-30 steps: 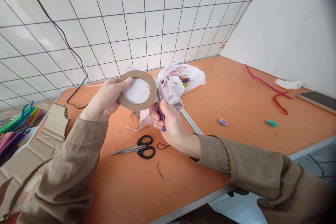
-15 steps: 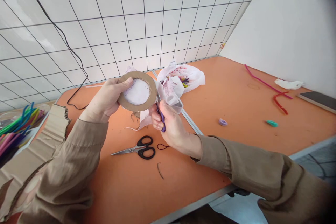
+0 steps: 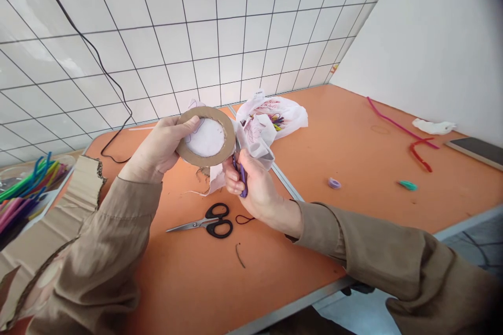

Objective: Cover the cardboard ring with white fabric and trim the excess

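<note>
My left hand (image 3: 161,144) grips the left side of a brown cardboard ring (image 3: 214,159), thumb on its face. White cloth or paper (image 3: 206,138) with purple lines backs the ring and shows through its hole. My right hand (image 3: 253,180) is closed around the purple handles of a pair of scissors (image 3: 243,183), with the blades up against the ring's right edge, where the white material sticks out. How far the blades are apart is hard to see. Below the hands, black-handled scissors (image 3: 210,222) lie on the orange table (image 3: 236,293).
Behind my right hand lies a white plastic bag (image 3: 293,112) with colourful bits inside. Torn corrugated cardboard (image 3: 51,225) and a bundle of pipe cleaners (image 3: 27,188) are at left. On the right are a red pipe cleaner (image 3: 420,156), a purple roll (image 3: 334,183) and a dark flat object (image 3: 477,149).
The scissor handles in my right hand have shifted very slightly. The ring and my left hand stay in practically the same place.
</note>
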A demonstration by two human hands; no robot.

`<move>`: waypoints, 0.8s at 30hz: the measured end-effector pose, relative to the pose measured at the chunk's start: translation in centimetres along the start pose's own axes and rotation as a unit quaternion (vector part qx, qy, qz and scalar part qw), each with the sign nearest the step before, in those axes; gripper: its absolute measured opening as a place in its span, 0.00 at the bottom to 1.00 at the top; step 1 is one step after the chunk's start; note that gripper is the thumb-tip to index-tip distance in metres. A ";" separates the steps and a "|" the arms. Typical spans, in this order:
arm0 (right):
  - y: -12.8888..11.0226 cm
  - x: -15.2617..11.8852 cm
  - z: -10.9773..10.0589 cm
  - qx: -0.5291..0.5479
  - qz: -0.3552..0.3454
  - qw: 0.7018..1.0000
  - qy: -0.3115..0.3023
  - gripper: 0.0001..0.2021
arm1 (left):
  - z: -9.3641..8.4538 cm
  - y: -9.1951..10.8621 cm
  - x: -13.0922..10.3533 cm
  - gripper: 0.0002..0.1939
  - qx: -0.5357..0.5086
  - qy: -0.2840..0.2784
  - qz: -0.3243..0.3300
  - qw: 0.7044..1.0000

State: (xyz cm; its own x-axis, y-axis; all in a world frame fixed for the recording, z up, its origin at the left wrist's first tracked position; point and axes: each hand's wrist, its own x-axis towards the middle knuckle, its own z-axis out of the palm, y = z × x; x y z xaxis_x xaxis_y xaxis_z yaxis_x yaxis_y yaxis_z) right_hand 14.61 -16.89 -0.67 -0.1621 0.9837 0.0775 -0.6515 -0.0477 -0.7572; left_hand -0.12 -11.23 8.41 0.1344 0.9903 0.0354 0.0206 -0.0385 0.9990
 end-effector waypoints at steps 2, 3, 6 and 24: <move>0.1 0.0 0.0 -0.007 0.004 1.000 0.007 0.26 | 0.0 0.0 0.0 0.12 0.002 -0.001 0.000 1.000; 0.1 0.0 0.0 -0.013 0.004 1.000 0.014 0.27 | -0.1 -0.1 0.0 0.13 0.003 -0.001 0.000 1.000; 0.2 0.0 0.0 -0.031 -0.006 0.999 0.030 0.28 | -0.2 -0.2 0.1 0.17 0.008 -0.002 0.003 1.000; 0.4 0.1 -0.1 -0.115 -0.059 0.991 0.021 0.28 | -0.2 0.0 0.1 0.11 0.000 0.003 0.000 1.000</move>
State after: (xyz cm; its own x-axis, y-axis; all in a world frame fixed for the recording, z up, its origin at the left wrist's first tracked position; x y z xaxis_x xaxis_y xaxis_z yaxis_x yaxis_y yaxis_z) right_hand 14.39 -16.80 -1.02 -0.0607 0.9868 0.1502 -0.4772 0.1035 -0.8727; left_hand -0.29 -11.13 8.41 0.1293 0.9910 0.0350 0.0209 -0.0380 0.9991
